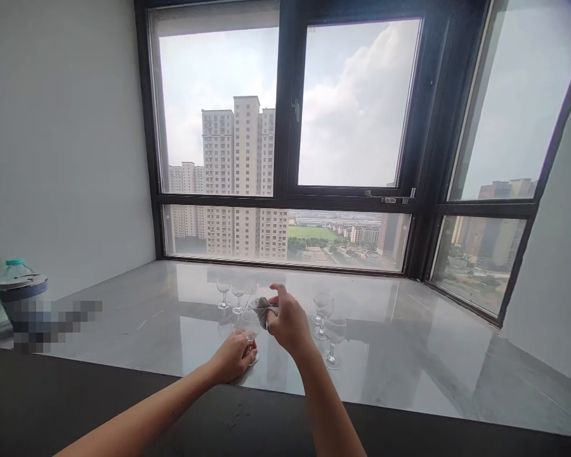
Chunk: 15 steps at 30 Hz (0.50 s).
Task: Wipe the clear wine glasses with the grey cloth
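Note:
My left hand (pixel 235 357) is closed around the stem of a clear stemmed glass (pixel 251 324) near the sill's front edge. The glass stands upright, its foot showing below my fingers. In my right hand (pixel 288 320) is a bunched grey cloth (pixel 264 310), held at the rim of that glass, with the index finger raised. Whether the cloth reaches into the bowl I cannot tell. Behind my left hand stand more stemmed glasses (pixel 223 295), partly overlapping. To the right of my right hand is another group, the nearest glass (pixel 334 336) standing upright.
The glossy grey stone sill (pixel 124 330) reflects the window. At the far left are a dark tub (pixel 21 298) and a clear bottle with a green cap (pixel 15 261), beside a blurred patch. A dark-framed window (pixel 285 200) rises behind, with a wall on each side.

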Tool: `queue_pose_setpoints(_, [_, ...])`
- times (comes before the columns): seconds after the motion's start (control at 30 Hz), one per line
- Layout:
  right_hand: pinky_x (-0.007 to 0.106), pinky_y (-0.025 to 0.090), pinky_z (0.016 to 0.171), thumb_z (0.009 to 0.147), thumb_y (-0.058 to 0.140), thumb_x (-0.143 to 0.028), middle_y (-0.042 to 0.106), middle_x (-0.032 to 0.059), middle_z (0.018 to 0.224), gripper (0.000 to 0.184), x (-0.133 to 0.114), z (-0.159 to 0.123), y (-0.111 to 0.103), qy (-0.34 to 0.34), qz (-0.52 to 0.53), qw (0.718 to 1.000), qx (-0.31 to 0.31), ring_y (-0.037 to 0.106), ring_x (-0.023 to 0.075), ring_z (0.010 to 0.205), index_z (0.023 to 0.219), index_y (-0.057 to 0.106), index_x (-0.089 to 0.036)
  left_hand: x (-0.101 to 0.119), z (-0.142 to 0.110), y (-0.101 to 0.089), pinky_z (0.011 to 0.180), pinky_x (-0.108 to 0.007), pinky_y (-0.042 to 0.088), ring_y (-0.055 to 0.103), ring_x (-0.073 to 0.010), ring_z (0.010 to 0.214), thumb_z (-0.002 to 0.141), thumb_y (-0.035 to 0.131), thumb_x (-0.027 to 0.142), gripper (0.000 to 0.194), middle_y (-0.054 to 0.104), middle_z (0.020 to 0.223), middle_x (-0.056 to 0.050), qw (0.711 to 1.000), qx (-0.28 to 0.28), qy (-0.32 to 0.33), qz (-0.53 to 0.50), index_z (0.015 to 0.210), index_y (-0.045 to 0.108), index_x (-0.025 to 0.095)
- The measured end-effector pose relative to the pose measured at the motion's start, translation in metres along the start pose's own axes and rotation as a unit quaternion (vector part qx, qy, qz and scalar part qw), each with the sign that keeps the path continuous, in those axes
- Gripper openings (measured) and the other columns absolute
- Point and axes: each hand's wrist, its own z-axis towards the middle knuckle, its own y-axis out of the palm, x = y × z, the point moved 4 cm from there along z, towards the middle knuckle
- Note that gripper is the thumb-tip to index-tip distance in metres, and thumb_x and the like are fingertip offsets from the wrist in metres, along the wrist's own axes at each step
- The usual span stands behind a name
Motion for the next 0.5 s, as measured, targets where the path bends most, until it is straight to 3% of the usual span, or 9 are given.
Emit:
queue_pose_setpoints(0.13, [0.026,0.045,0.072,0.07,0.046,0.002,0.065,0.0043,0.095,0.066,0.005,-0.011,0.002,-0.046,-0.071,0.996,0.01,0.06,0.018,0.087,0.131,0.049,-0.024,0.004,0.016,0.01,0.077,-0.035,0.042,0.056,-0.0227,0.086,0.081,0.053,0.019,0.012,0.065,0.08,-0.006,1.0,-0.01,0.014,0.009,0.072,0.06,0.021])
queue_pose_setpoints(0.27, [0.028,0.047,0.076,0.07,0.043,0.005,0.06,0.0075,0.096,0.068,0.018,-0.025,-0.015,-0.05,-0.131,0.989,0.054,0.055,0.019,0.086,0.133,0.051,-0.02,0.021,0.045,0.027,0.077,-0.036,0.041,0.055,-0.0228,0.083,0.082,0.055,0.018,0.014,0.063,0.074,-0.006,0.997,-0.019,0.072,0.015,0.069,0.059,0.021])
queue_pose_setpoints(0.5, [0.032,0.051,0.077,0.069,0.041,0.006,0.06,0.0093,0.093,0.067,0.042,-0.061,-0.036,-0.033,-0.181,0.98,0.071,0.054,0.0228,0.092,0.128,0.056,-0.02,0.028,0.069,0.028,0.079,-0.034,0.043,0.052,-0.022,0.088,0.089,0.052,0.017,0.021,0.058,0.08,-0.006,0.993,0.059,0.097,-0.013,0.07,0.061,0.02])
